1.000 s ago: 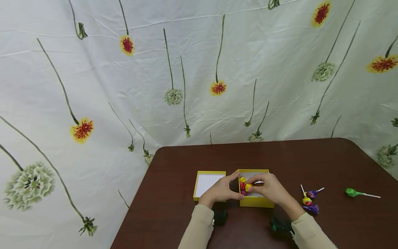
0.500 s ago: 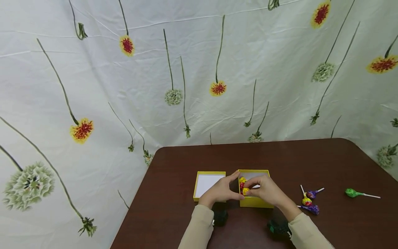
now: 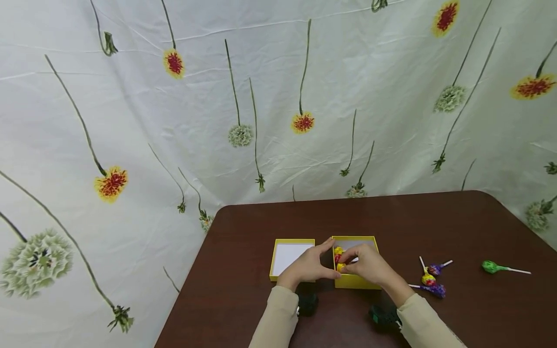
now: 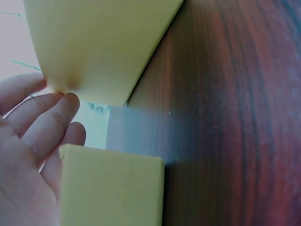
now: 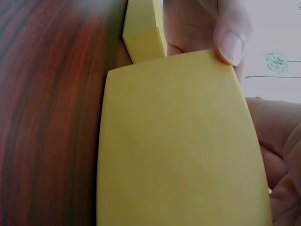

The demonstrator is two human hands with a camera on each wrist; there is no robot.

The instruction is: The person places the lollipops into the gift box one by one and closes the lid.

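My left hand [image 3: 306, 267] spans the left side of an open yellow box [image 3: 358, 282], fingers at the far corner and thumb at the near one. In the right wrist view that thumb [image 5: 231, 47] presses the box's top edge. Inside the box, my right hand [image 3: 367, 264] pinches a yellow-wrapped lollipop [image 3: 341, 267] near the front left corner. Other wrapped candies [image 3: 338, 251], yellow and red, lie along the left wall behind it. The right hand hides much of the box's inside, and the pinched lollipop's stick is out of sight.
A yellow-edged lid [image 3: 292, 256] with a white inside lies left of the box. Right of it, a yellow-red lollipop [image 3: 428, 279] and two purple lollipops [image 3: 436, 290] lie close together. A green lollipop [image 3: 490, 267] is farther right on the brown table [image 3: 348, 217].
The right hand has shifted left and slightly toward the near wall inside the box, with the yellow lollipop. The left hand keeps its place on the box.
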